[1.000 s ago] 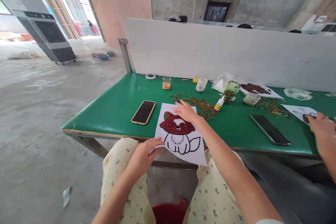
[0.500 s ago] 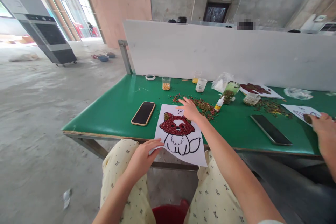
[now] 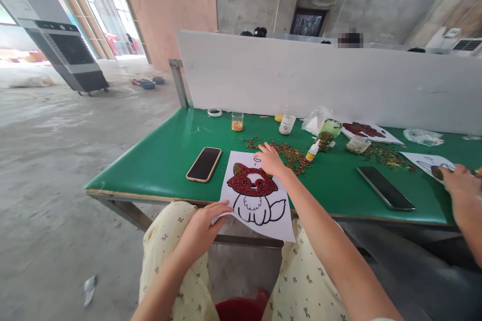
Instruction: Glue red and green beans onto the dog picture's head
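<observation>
A paper sheet [image 3: 250, 203] with a fox-like animal drawing hangs partly over the table's front edge. Dark red beans cover the animal's head, greenish ones fill its left ear, and the body is bare outline. My left hand [image 3: 206, 223] pinches the sheet's lower left edge. Over the sheet's top right corner is my right hand [image 3: 271, 161], its fingers spread near the loose pile of mixed beans [image 3: 291, 154]. Nothing can be made out in it. A small glue bottle [image 3: 312, 151] stands at the pile's right side.
Phones lie left [image 3: 204, 164] and right [image 3: 385, 188] on the green table [image 3: 158, 160]. Behind are a cup of kernels [image 3: 237, 122], a whitish cup [image 3: 287, 124] and a tipped green jar [image 3: 328, 134]. At right, another person's hand [image 3: 460, 183] touches another sheet [image 3: 419, 158].
The whole view has shifted slightly. My right hand has drawn its fingers a little closer to the sheet's top edge; my left hand keeps its hold on the paper.
</observation>
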Demonstrator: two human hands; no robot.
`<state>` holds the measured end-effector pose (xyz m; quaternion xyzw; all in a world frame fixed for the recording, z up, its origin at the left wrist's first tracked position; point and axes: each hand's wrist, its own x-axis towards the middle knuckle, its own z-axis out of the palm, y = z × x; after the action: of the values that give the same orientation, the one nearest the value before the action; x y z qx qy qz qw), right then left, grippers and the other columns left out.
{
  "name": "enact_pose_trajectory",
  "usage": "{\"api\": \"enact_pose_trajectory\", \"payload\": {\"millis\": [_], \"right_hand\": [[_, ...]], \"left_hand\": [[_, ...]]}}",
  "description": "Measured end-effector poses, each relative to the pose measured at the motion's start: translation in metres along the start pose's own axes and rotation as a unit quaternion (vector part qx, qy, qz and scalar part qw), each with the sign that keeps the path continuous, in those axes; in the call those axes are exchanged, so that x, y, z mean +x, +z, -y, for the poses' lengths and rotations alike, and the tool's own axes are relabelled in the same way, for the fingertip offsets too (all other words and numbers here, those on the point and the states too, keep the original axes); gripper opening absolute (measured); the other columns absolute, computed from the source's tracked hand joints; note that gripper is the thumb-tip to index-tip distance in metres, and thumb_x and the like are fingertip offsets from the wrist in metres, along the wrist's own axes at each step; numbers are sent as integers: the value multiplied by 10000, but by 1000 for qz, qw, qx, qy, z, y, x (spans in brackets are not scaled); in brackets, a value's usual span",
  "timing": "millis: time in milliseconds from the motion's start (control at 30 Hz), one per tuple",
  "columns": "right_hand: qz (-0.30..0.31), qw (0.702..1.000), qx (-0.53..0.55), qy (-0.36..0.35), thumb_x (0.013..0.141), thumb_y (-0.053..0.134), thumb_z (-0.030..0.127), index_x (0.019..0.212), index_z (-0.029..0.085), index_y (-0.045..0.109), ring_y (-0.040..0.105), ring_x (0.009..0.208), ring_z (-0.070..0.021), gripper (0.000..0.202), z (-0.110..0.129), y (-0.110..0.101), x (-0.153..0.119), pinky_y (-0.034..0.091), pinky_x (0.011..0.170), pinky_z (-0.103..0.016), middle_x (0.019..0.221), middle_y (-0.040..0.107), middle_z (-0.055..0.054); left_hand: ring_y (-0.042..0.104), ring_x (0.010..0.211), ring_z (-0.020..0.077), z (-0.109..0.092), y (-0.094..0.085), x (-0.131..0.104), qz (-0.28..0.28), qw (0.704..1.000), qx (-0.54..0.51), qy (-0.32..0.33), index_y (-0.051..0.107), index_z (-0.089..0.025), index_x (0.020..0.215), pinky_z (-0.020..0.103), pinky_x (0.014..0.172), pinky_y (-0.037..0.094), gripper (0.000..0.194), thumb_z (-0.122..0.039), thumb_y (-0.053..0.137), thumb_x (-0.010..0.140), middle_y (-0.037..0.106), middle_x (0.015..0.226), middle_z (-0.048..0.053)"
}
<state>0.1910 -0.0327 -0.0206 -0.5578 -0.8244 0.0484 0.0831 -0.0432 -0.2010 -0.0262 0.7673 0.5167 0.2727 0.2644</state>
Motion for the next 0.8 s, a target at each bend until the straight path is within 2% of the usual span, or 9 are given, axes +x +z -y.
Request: {"api": "enact_pose_trajectory", "payload": {"millis": [100, 167, 233, 367, 467, 567, 700, 800], "right_hand": [[1, 999, 21, -43, 776, 404, 13, 1067, 233, 648, 138, 1387, -219, 439, 4, 2, 3, 173, 1110, -426, 1468, 311, -12], [0, 1000, 2, -24, 780, 419, 27, 1041, 209, 655, 128, 1388, -235, 397, 6, 3, 3, 136, 1113, -452, 1467, 313, -36], [-5, 1000, -5, 1, 776, 430, 33, 1078, 186, 636, 132, 1386, -244, 396, 8, 5, 3, 133, 1109, -459, 1461, 321, -69], [19, 999, 11, -30, 761, 405, 8, 1133, 201, 606, 153, 1382, -233, 465, 11, 8, 2, 164, 1104, -438, 1463, 320, -55], [-15, 1000, -2, -9, 750, 398, -7, 1230, 164, 533, 137, 1385, -237, 527, 12, 11, 3, 146, 1107, -451, 1464, 309, -89], [-15, 999, -1, -44, 749, 400, -14, 1129, 183, 603, 147, 1382, -218, 474, 11, 13, 4, 142, 1112, -422, 1444, 351, -56], [-31, 998, -23, 40, 774, 427, 23, 1106, 123, 616, 187, 1367, -254, 396, 8, 13, 4, 133, 1103, -451, 1397, 402, -134], [-12, 1000, 11, -19, 753, 430, 0, 1087, 206, 634, 213, 1359, -211, 442, 5, 11, 4, 173, 1096, -426, 1397, 416, -64]], "left_hand": [[588, 1086, 236, -1, 0, 0, 2, 1000, -1, -2, 700, -238, 968, 355, 939, 470, 259, -250, 477, 837, 640, 1163, 47], [585, 1090, 238, -1, -1, 0, 2, 1000, -3, -3, 702, -239, 964, 357, 941, 468, 257, -244, 481, 832, 642, 1160, 48], [585, 1090, 237, -1, -1, 0, 1, 1000, -5, -6, 703, -242, 962, 357, 941, 468, 257, -238, 482, 829, 643, 1158, 44], [580, 1095, 237, -1, -1, 0, 6, 1000, -5, -10, 698, -243, 971, 362, 938, 467, 263, -243, 475, 832, 634, 1173, 45], [571, 1107, 235, 0, 0, 1, 14, 1000, -4, -13, 695, -240, 975, 365, 949, 456, 269, -245, 465, 836, 629, 1182, 43], [566, 1114, 229, 0, 0, 0, 14, 1000, -3, -19, 692, -241, 982, 360, 961, 447, 272, -243, 463, 836, 628, 1184, 37], [566, 1114, 221, 2, 0, -1, 17, 1000, 1, -17, 690, -243, 986, 350, 958, 448, 273, -234, 462, 835, 623, 1193, 34], [565, 1115, 220, 3, 1, -1, 16, 1000, 2, -13, 689, -241, 985, 347, 959, 447, 268, -239, 467, 836, 628, 1185, 34]]}}
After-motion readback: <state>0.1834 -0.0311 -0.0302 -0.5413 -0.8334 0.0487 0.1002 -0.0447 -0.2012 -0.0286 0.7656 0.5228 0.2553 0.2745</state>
